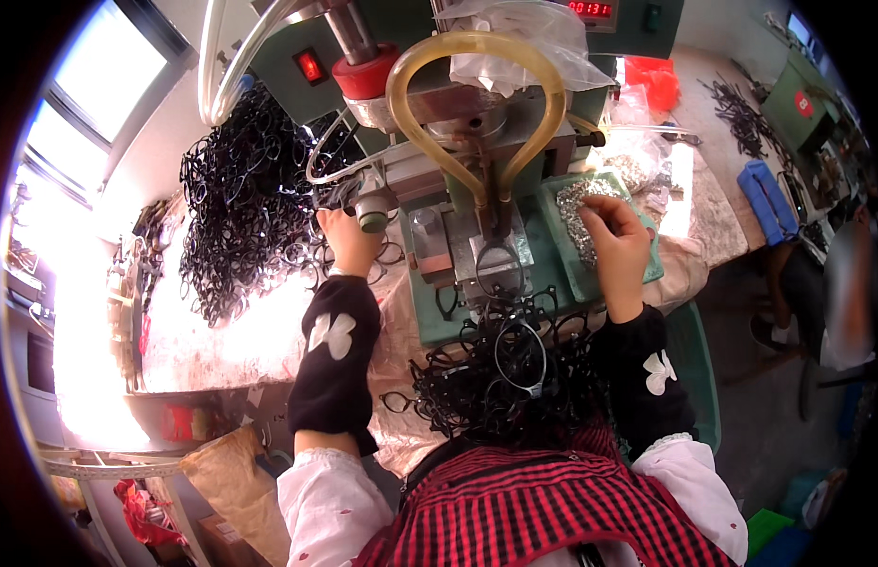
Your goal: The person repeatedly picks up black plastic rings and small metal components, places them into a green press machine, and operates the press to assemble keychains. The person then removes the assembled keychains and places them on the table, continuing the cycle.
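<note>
My left hand [352, 244] is at the edge of a big heap of black eyeglass frames [240, 189], its fingers closed on a dark frame and partly covered by a machine knob [372, 210]. My right hand [620, 248] pinches thumb and fingers together over small silvery metal pieces [579, 219] in a green tray [590, 283]; whatever is in the pinch is too small to make out. Between my hands, a dark eyeglass frame [498, 268] rests at the metal fixture [516, 248] under the machine's head. More black frames [477, 383] are piled against my lap.
A yellowish hose [476, 40] loops above the fixture, and a clear plastic bag [528, 42] hangs on the green machine. White tubes [215, 66] run down at the left. Further right lie dark strips [738, 118] and a blue case [767, 201]. Another person [840, 293] is at the right edge.
</note>
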The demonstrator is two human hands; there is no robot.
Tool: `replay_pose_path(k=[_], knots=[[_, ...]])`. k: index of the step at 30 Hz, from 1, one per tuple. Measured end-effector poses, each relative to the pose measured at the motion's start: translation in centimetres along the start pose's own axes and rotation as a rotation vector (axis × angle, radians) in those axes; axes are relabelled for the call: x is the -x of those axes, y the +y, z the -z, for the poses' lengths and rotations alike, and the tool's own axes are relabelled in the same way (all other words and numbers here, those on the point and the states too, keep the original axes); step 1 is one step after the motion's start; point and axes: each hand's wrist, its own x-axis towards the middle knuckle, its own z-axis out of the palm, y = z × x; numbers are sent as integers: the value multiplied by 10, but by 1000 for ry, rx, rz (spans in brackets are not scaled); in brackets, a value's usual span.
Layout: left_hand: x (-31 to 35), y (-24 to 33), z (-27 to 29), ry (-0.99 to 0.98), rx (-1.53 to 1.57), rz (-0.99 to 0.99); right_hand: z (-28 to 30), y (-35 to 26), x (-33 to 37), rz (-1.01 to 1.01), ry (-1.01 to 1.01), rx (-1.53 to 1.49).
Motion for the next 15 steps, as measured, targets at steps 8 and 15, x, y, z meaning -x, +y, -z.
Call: replay_pose_path(k=[8,15], knots=[[23,-34,4,21,261,140,68,-11,44,161,130,486],[49,14,149,-2,1503,524,20,-66,42,272,-155,223]])
